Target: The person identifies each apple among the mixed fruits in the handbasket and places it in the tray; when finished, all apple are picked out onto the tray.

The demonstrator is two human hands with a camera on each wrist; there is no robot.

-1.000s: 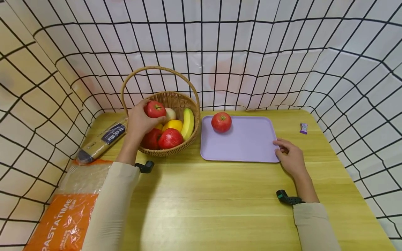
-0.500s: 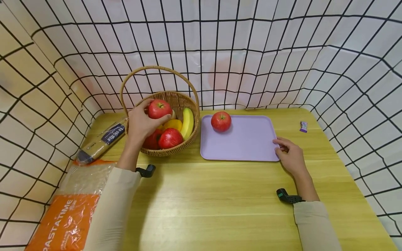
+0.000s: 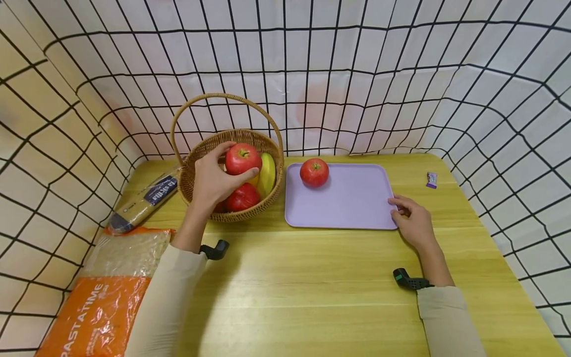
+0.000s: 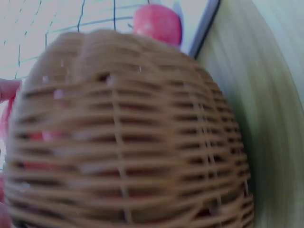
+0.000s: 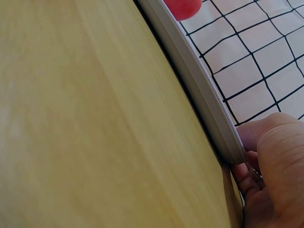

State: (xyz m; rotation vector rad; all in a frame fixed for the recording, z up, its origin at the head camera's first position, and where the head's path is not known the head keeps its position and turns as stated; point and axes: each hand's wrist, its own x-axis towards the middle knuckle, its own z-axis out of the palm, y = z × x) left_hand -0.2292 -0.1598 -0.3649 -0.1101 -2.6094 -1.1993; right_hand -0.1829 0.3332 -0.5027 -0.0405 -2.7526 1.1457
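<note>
Before a white gridded far wall (image 3: 297,52), the left hand (image 3: 211,179) grips a round red fruit (image 3: 244,161), the right hand (image 3: 415,224) a rectangular purple tray (image 3: 350,201) on the yellow wooden table (image 3: 312,287).

The right hand (image 5: 280,166) holds a pale tray (image 5: 202,85) by its corner on the wooden table (image 5: 95,118), a red fruit (image 5: 184,7) (partly cropped) showing beyond.

Both arms wear long, pale cream sleeves. The left sleeve (image 3: 167,302) ends behind the bare left hand (image 3: 216,178), its cloth softly creased; the right sleeve (image 3: 448,317) stops further behind the right hand (image 3: 412,218), also bare. On the thumb side, just behind each hand, juts a small black camera: the left camera (image 3: 215,250) bent like an elbow, the right camera (image 3: 408,280) bearing a green mark (image 3: 398,278) and dotted with holes.
</note>
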